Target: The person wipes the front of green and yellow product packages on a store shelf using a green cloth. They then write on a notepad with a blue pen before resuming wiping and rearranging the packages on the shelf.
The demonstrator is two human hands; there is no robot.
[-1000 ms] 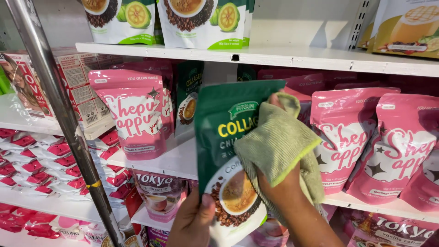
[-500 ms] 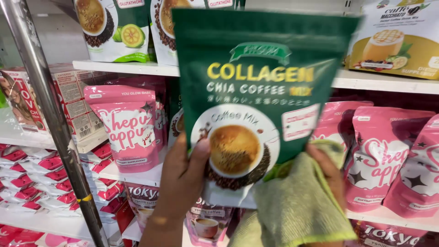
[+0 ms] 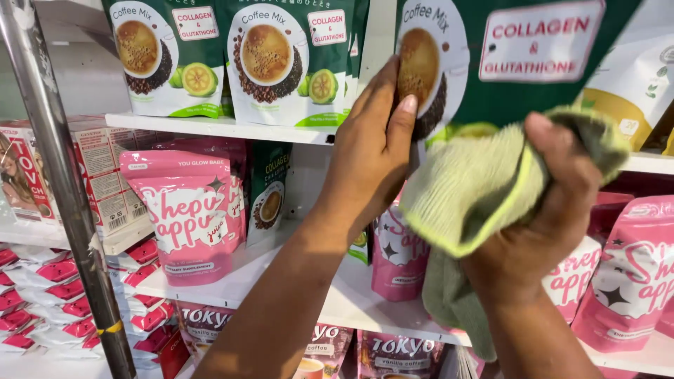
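1. A person's left hand (image 3: 375, 151) grips the lower left edge of a glossy green pouch (image 3: 505, 63), raised before the white upper shelf (image 3: 225, 128), close to the standing green pouches (image 3: 277, 60).
2. The right hand (image 3: 544, 231) is closed on a soft green cloth (image 3: 467, 193) pressed to the pouch's bottom edge.
3. Pink pouches (image 3: 193, 214) fill the middle shelf (image 3: 344, 309); a steel upright (image 3: 67, 189) rises at left.

Two hands: left (image 3: 372, 151), right (image 3: 540, 231). One green cloth (image 3: 467, 193). Four green pouches: two on the top shelf (image 3: 158, 52) (image 3: 284, 56), one held up (image 3: 505, 56), one lower down (image 3: 267, 193). At least four pink pouches (image 3: 189, 214). One metal pole (image 3: 60, 182).
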